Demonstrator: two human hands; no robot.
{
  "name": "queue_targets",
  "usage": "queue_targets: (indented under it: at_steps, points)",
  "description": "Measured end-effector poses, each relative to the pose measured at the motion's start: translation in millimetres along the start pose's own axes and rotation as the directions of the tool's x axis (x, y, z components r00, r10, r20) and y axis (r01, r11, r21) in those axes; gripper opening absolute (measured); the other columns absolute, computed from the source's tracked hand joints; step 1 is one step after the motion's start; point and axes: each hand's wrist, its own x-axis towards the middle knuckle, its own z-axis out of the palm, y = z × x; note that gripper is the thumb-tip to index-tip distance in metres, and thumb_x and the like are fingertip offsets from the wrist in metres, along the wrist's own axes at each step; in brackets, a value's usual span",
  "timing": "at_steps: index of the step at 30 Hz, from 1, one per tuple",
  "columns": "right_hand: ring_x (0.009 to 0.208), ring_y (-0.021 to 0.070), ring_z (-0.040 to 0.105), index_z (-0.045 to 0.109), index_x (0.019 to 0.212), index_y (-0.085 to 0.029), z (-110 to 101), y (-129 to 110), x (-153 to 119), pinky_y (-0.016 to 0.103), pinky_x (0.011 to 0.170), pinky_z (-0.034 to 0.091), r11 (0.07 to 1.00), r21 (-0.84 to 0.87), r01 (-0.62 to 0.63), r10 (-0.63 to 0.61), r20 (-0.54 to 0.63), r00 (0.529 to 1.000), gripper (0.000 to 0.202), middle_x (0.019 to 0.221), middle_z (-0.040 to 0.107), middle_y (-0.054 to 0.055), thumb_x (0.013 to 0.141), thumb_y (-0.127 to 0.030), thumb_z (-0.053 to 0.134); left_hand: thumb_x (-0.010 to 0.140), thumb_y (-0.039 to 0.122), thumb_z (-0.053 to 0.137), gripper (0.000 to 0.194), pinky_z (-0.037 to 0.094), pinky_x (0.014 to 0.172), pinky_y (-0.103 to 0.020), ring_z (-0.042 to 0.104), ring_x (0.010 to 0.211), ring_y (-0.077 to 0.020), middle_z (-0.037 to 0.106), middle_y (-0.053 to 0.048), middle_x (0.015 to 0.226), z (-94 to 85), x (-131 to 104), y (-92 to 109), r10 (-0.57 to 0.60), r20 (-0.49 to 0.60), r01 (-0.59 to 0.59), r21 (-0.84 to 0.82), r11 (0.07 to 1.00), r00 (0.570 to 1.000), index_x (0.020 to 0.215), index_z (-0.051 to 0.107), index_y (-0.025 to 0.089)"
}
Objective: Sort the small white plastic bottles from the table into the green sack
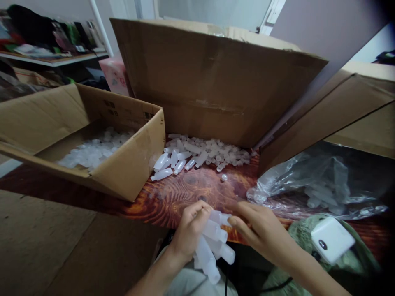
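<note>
Several small translucent plastic bottles are bunched in my left hand, whose fingers are closed round them, necks pointing right and down. They hang over my lap at the table's front edge. My right hand is beside the upper bottles, its thumb and fingers bent together at the end of one bottle. What lies between those fingertips is hidden. Farther back on the table are more loose bottles and a heap of small, whitish caps. One cap lies apart from the heap.
An open cardboard box at the left holds more translucent pieces. A tall cardboard panel stands behind the heap. At the right, a clear plastic bag with bottles spills from another box. A white device rests on green cloth.
</note>
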Motion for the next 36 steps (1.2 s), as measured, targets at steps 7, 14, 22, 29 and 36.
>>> queue_targets:
  at_steps: [7,14,22,29,36]
  points:
    - [0.053,0.0117,0.049,0.05,0.071,-0.02,-3,7,-1,0.024,0.052,0.036,0.996,0.056,-0.063,0.059,0.07,0.996,0.032,0.061,0.051,-0.002,0.1,-0.027,0.039,0.082,0.041,0.057,0.029,0.031,0.051,-0.021,0.041,0.054,-0.0093,0.047,0.003,0.062,-1.8,6,-4,-0.082,0.003,0.082,-0.054,0.995,0.997,0.068,0.051,0.017]
    - [0.059,0.0141,0.051,0.051,0.074,-0.02,5,8,1,0.025,0.056,0.038,0.996,0.077,-0.047,0.044,0.04,0.998,0.027,0.065,0.054,0.0,0.099,-0.026,0.042,0.082,0.04,0.055,0.028,0.031,0.05,-0.022,0.039,0.054,-0.0097,0.045,0.003,0.062,-3.0,6,-1,-0.089,-0.026,0.087,-0.051,0.995,0.996,0.067,0.05,0.017]
    - [0.079,0.0177,0.056,0.048,0.106,-0.02,19,1,-2,0.027,0.068,0.046,0.985,0.175,0.007,-0.014,0.036,0.999,0.013,0.089,0.057,0.006,0.094,-0.015,0.043,0.082,0.037,0.055,0.026,0.031,0.05,-0.021,0.038,0.055,-0.0096,0.045,0.003,0.061,-4.0,10,-9,-0.077,-0.04,0.073,-0.099,0.992,0.996,0.066,0.049,0.017]
    - [0.07,0.0174,0.058,0.053,0.092,-0.019,39,30,21,0.028,0.064,0.048,0.986,0.113,-0.126,0.137,-0.089,0.987,0.02,0.08,0.061,0.005,0.099,-0.028,0.037,0.078,0.035,0.056,0.021,0.036,0.048,-0.02,0.046,0.054,-0.0102,0.052,0.003,0.061,-5.0,16,-21,-0.143,-0.156,0.115,-0.176,0.978,0.977,0.067,0.052,0.017]
    - [0.092,0.0245,0.057,0.064,0.102,-0.013,58,94,61,0.042,0.086,0.046,0.984,-0.011,-0.176,0.172,-0.175,0.969,0.019,0.099,0.063,0.014,0.092,-0.022,0.049,0.072,0.039,0.059,0.023,0.041,0.043,-0.022,0.053,0.045,-0.0123,0.055,0.002,0.059,-4.0,24,-9,-0.305,-0.23,0.205,-0.374,0.904,0.924,0.075,0.056,0.016]
